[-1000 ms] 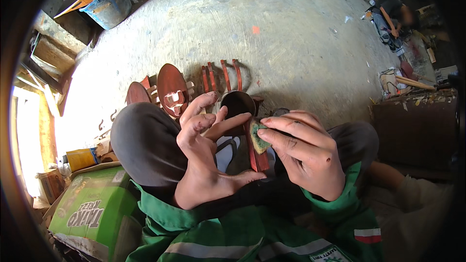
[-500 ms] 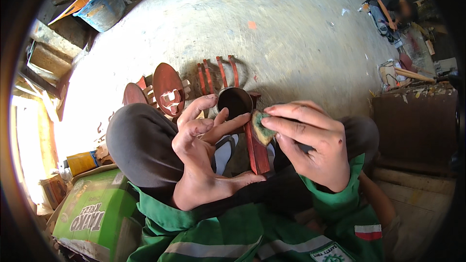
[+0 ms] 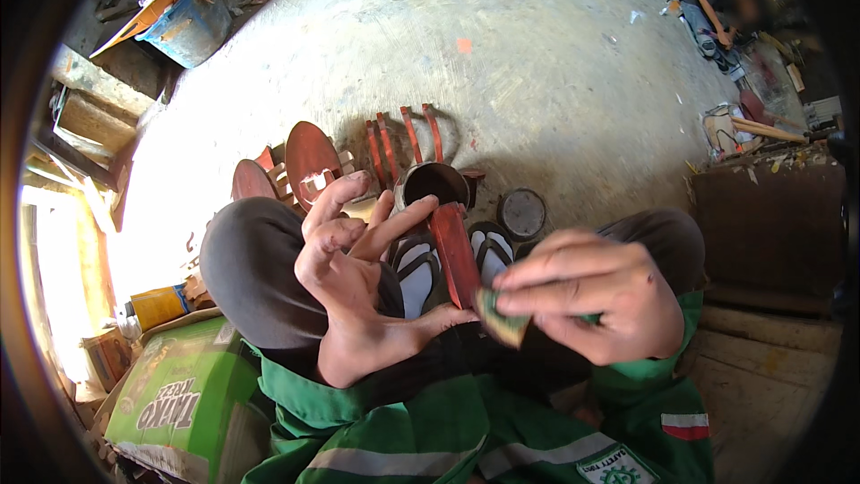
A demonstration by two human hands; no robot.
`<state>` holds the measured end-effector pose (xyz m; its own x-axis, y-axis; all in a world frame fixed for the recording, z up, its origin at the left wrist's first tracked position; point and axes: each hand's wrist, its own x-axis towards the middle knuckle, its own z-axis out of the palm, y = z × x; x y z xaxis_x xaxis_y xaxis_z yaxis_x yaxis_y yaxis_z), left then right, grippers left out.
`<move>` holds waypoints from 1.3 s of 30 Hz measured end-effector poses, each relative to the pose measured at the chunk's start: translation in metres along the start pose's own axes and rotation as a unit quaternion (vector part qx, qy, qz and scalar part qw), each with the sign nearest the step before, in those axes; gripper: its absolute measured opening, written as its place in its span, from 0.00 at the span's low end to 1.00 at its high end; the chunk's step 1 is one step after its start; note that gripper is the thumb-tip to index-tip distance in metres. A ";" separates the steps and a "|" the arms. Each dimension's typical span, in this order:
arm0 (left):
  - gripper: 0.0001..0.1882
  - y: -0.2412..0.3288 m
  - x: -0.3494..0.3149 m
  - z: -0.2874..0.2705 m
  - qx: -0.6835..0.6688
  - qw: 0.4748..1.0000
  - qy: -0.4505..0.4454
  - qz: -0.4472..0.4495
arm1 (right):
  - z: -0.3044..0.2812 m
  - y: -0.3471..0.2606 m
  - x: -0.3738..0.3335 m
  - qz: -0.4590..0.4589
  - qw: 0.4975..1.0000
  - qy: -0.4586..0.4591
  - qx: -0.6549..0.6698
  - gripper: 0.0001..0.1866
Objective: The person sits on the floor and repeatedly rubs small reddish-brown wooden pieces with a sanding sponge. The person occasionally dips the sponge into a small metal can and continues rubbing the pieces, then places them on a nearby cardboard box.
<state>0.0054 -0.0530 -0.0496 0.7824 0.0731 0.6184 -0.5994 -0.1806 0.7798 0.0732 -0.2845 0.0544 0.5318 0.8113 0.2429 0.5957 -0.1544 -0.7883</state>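
Observation:
My left hand grips a red-stained wooden block by its two ends, between thumb and forefinger, with the other fingers raised. Close to the block's near end, my right hand pinches a green and yellow sponge; the hand is slightly blurred. Whether the sponge touches the wood there I cannot tell. Beyond the block, an open can with a dark inside stands on the floor by my feet. Red-stained wooden strips lie behind it, and an oval red wooden piece sits to their left.
A round lid lies right of the can, near my sandals. At my left is a green box beside a yellow tin. A blue bucket stands far left. Wooden-handled tools lie to the right.
My right hand and the sponge have moved from the block's far end down toward its near end. The left hand has shifted slightly left with the block, and the lid has come into view.

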 end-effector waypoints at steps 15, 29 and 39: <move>0.62 0.011 0.008 -0.025 0.112 0.991 0.075 0.018 | -0.026 0.006 -0.019 0.015 0.997 0.080 0.002 0.15; 0.12 0.036 -0.073 -0.182 0.567 0.685 0.222 -0.400 | -0.126 0.109 -0.167 0.220 0.683 0.336 -0.610 0.30; 0.27 -0.035 -0.178 -0.127 0.080 0.729 0.263 -0.627 | -0.120 0.105 -0.156 0.227 0.696 0.328 -0.597 0.30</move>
<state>-0.1350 0.0651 -0.1744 0.5005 0.6371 -0.5861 0.5919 0.2422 0.7688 0.1250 -0.4952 0.0020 0.7554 0.1540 0.6369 0.1440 -0.9872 0.0680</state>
